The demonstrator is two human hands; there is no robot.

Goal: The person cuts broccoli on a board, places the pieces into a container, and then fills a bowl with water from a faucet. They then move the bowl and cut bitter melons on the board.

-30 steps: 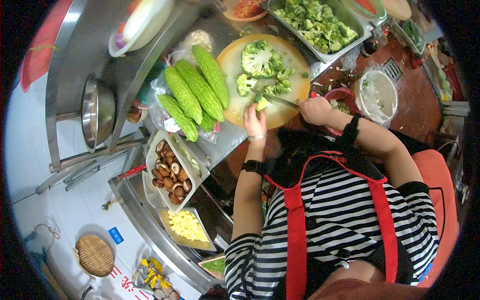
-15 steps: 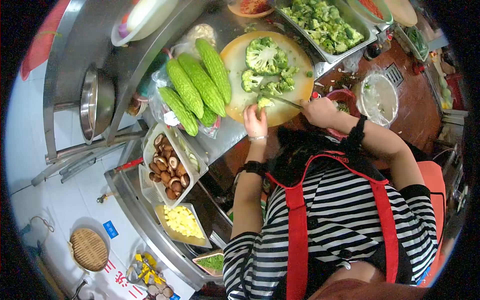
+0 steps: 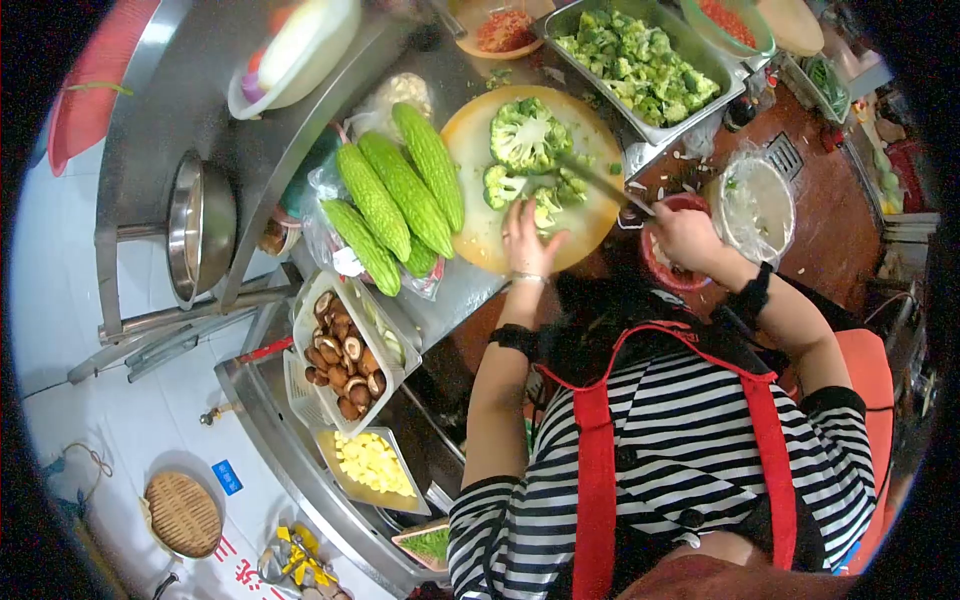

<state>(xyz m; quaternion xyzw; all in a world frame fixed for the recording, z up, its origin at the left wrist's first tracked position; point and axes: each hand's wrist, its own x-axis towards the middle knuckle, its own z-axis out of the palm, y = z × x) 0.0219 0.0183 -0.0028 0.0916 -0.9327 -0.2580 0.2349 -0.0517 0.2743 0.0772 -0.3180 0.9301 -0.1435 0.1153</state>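
On the round cutting board (image 3: 592, 228) lies a large cut broccoli head (image 3: 528, 135) with smaller florets around it. My left hand (image 3: 526, 245) is over the near side of the board, fingers stretched forward and thumb apart. Its fingertips are right at a broccoli floret (image 3: 502, 187), and a small cut piece (image 3: 546, 208) lies between them and the thumb. My right hand (image 3: 686, 238) is closed round the handle of a knife (image 3: 605, 185), right of the board. The blade, slightly blurred, reaches left over the florets.
Bitter melons (image 3: 408, 195) lie left of the board. A metal tray of cut broccoli (image 3: 640, 70) stands beyond it. A red bucket (image 3: 668, 272) and a white lined bucket (image 3: 760, 205) are at the right. Shiitake mushrooms (image 3: 345, 355) and yellow cubes (image 3: 375, 465) fill containers at the lower left.
My right hand has moved right and lifted the knife away from the small piece near my left hand. My left hand's fingers have stretched forward and its thumb has spread out.
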